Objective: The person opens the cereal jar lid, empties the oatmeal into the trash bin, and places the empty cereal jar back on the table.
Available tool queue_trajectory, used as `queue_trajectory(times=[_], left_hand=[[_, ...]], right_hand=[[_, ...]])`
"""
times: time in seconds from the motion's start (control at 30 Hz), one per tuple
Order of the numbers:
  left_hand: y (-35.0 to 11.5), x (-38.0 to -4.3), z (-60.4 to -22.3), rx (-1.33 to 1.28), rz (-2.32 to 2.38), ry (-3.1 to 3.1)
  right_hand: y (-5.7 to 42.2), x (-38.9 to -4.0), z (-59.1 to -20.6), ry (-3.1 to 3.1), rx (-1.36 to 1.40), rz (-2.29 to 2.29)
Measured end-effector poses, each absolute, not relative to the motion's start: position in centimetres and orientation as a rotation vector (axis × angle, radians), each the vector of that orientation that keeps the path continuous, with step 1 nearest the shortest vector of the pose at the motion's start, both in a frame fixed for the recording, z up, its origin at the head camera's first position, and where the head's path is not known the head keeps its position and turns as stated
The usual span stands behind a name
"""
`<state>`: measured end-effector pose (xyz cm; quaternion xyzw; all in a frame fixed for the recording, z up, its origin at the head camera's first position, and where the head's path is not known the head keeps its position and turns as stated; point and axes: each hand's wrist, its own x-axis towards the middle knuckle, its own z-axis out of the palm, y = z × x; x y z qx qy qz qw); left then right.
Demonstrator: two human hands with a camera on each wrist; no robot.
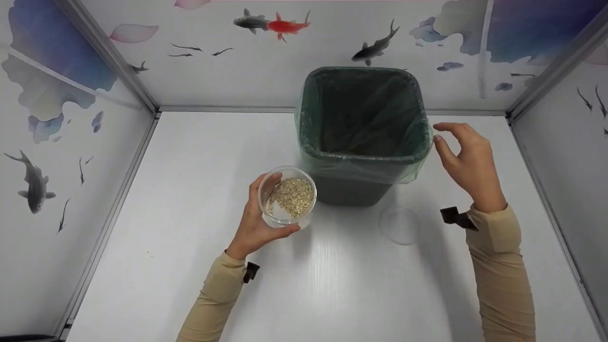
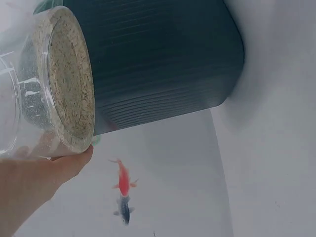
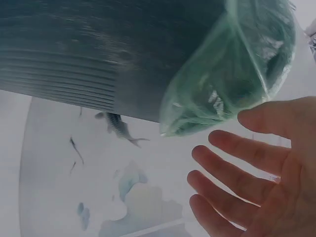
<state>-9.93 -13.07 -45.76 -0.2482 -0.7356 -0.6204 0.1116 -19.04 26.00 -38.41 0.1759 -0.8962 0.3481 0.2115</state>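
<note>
My left hand [image 1: 254, 225] grips a clear plastic jar [image 1: 286, 222] whose open mouth faces the head camera. Pale oat-like flakes [image 1: 295, 195] lie inside; the left wrist view shows them packed against the jar's round bottom. Just right of the jar stands a dark green trash bin [image 1: 351, 190], lined with a thin green bag [image 1: 365, 170] folded over its rim. Beside the bin's right edge is my right hand [image 1: 470, 161], fingers spread and loosely bent, thumb and index tip right at the bag's folded edge. It holds nothing.
A clear round lid [image 1: 400, 225] lies flat on the white table [image 1: 327, 294], in front of the bin and to the right. Behind the bin rises a white panel [image 1: 228, 80] printed with fish, and side panels flank the table.
</note>
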Motion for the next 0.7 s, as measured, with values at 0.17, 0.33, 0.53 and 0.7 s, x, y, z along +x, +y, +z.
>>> queue_trajectory(times=[0.17,0.33,0.53,0.7], left_hand=[[-13.7,-10.8,-47.4,-0.679,-1.822,-2.094],[-14.0,-10.8,-47.5,-0.674,-1.789,-2.091],[-14.0,-10.7,-47.6,-0.655,-1.781,-2.119],[-13.7,-10.8,-47.5,-0.657,-1.793,-2.127]], right_hand=[[26.1,-20.6,-36.8,-2.575,0.504,1.075],[25.9,-21.6,-35.9,-2.690,0.512,1.067],[25.2,-22.4,-35.1,-2.836,0.406,1.039],[24.7,-22.5,-34.8,-2.845,0.381,1.014]])
